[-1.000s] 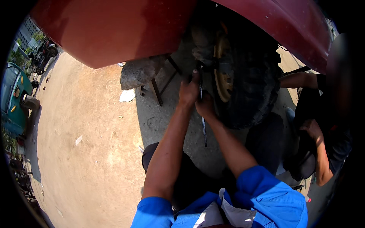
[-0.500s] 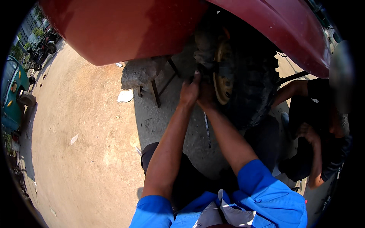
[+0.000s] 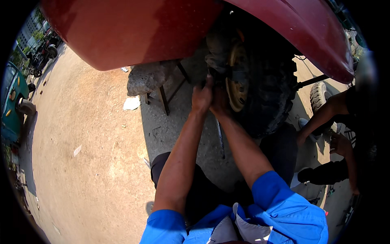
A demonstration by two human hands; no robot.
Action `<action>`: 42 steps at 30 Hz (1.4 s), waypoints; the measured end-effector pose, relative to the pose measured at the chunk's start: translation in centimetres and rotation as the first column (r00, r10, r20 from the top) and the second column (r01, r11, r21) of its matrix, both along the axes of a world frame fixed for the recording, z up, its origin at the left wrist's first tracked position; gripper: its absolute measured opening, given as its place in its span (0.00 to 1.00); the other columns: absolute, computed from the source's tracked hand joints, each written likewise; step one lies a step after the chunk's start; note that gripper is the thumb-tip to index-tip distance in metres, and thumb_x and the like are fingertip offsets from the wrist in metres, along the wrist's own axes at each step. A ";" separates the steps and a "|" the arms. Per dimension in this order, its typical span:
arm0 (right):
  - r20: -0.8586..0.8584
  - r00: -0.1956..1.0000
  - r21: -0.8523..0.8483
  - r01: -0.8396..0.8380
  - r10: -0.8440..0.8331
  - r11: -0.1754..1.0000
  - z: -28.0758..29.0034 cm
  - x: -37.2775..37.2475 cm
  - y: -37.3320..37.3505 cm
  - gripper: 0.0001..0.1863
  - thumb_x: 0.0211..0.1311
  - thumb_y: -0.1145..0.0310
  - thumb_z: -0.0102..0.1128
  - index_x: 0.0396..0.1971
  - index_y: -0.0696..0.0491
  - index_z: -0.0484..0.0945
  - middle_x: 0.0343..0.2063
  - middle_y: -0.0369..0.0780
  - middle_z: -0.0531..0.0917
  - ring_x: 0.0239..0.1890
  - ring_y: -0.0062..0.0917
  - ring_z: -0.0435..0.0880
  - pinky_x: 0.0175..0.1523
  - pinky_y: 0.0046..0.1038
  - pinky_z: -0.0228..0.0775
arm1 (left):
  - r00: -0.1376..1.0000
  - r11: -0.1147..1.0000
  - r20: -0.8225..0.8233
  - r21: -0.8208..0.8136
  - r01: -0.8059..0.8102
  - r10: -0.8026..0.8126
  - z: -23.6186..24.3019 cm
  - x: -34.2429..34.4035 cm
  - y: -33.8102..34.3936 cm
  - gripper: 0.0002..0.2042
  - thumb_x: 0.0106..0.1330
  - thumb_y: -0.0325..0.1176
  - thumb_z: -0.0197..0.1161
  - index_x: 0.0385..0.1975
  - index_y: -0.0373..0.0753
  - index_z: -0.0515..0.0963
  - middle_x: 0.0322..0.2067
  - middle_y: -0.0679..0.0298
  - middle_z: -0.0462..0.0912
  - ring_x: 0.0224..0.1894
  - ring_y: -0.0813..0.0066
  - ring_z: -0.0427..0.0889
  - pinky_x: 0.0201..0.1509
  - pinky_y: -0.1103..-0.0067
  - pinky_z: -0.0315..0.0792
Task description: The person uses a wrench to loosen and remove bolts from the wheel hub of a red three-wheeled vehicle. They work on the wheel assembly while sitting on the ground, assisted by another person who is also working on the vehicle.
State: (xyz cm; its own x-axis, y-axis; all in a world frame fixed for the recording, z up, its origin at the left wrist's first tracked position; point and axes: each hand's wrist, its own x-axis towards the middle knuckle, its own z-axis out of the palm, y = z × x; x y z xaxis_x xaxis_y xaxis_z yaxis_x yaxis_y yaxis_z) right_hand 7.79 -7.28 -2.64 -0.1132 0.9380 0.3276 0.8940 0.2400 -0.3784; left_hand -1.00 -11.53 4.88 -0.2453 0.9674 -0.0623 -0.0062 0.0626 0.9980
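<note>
Both hands are raised together against the inner side of a wheel hub under the red vehicle body (image 3: pixel 134 32). Left hand (image 3: pixel 202 97) is pressed beside the right hand (image 3: pixel 219 103), the two touching; whether the fingers are closed on any part cannot be told, since the fingertips are lost in the shadow of the dark assembly (image 3: pixel 217 57) next to the yellow wheel rim (image 3: pixel 237 77). That rim is seated inside a black knobbly tyre (image 3: pixel 272 93), which is set on the concrete patch of ground (image 3: pixel 178 122) beneath the body. A thin metal rod (image 3: pixel 220 138) is seen just below the right wrist, running down along the forearm; it cannot be told whether it is held.

Near the left hand, a rough grey block (image 3: pixel 148 77) is carried on a dark metal stand (image 3: pixel 164 99). A pale scrap (image 3: pixel 131 103) lies on the sandy ground (image 3: pixel 81 162) just beside the stand.

At the right edge another person's arm (image 3: pixel 321 118) is stretched toward a second tyre (image 3: pixel 319 95). No container is shown clearly enough to report contents.
</note>
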 end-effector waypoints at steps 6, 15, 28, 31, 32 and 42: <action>-0.197 0.980 0.023 0.018 -0.013 1.000 0.7 -0.6 -1.9 0.20 0.63 0.58 0.54 0.42 0.62 0.75 0.35 0.57 0.82 0.40 0.50 0.83 0.43 0.45 0.75 | 0.984 0.981 0.022 -0.088 -0.175 0.178 -1.6 -0.7 1.3 0.31 0.66 0.55 0.53 0.36 0.23 0.80 0.38 0.34 0.81 0.50 0.43 0.80 0.52 0.62 0.71; -0.348 0.932 -0.091 0.074 -0.102 0.993 -0.6 -0.2 -2.4 0.22 0.58 0.59 0.60 0.51 0.54 0.75 0.43 0.50 0.81 0.47 0.46 0.80 0.48 0.41 0.71 | 0.984 0.983 -0.075 -0.074 -0.170 0.164 -2.8 -0.9 1.7 0.21 0.70 0.46 0.54 0.32 0.29 0.80 0.26 0.61 0.81 0.27 0.75 0.77 0.33 0.74 0.70; -0.245 0.968 -0.074 0.043 -0.060 0.996 1.4 -0.2 -0.3 0.19 0.62 0.58 0.57 0.44 0.58 0.78 0.43 0.53 0.80 0.46 0.48 0.80 0.47 0.46 0.72 | 0.996 0.995 0.047 -0.066 -0.072 0.075 -0.5 -0.2 0.7 0.20 0.71 0.44 0.55 0.43 0.28 0.78 0.39 0.61 0.81 0.42 0.76 0.76 0.48 0.75 0.69; -0.183 0.982 -0.080 0.028 -0.042 0.996 1.3 -0.2 0.0 0.20 0.61 0.56 0.57 0.42 0.59 0.78 0.43 0.53 0.80 0.46 0.48 0.81 0.47 0.46 0.72 | 0.996 0.994 0.044 -0.078 -0.079 0.082 -0.3 -0.2 0.5 0.20 0.70 0.44 0.56 0.44 0.28 0.78 0.40 0.60 0.81 0.44 0.76 0.76 0.50 0.74 0.68; -0.160 0.987 -0.073 0.004 -0.016 0.997 1.2 -0.1 0.0 0.21 0.61 0.55 0.57 0.41 0.60 0.78 0.43 0.53 0.80 0.46 0.47 0.81 0.47 0.46 0.72 | 0.996 0.993 0.040 -0.084 -0.082 0.086 -0.2 -0.2 0.4 0.20 0.70 0.44 0.56 0.44 0.28 0.78 0.41 0.60 0.81 0.44 0.75 0.76 0.50 0.75 0.68; -0.201 0.976 -0.018 0.084 -0.086 0.996 1.8 -0.6 -0.4 0.24 0.58 0.52 0.60 0.44 0.59 0.77 0.41 0.53 0.82 0.46 0.48 0.81 0.47 0.46 0.74 | 0.992 0.992 0.037 0.024 -0.125 0.124 0.0 -0.1 0.1 0.21 0.70 0.45 0.56 0.40 0.27 0.79 0.36 0.60 0.82 0.40 0.76 0.76 0.46 0.74 0.70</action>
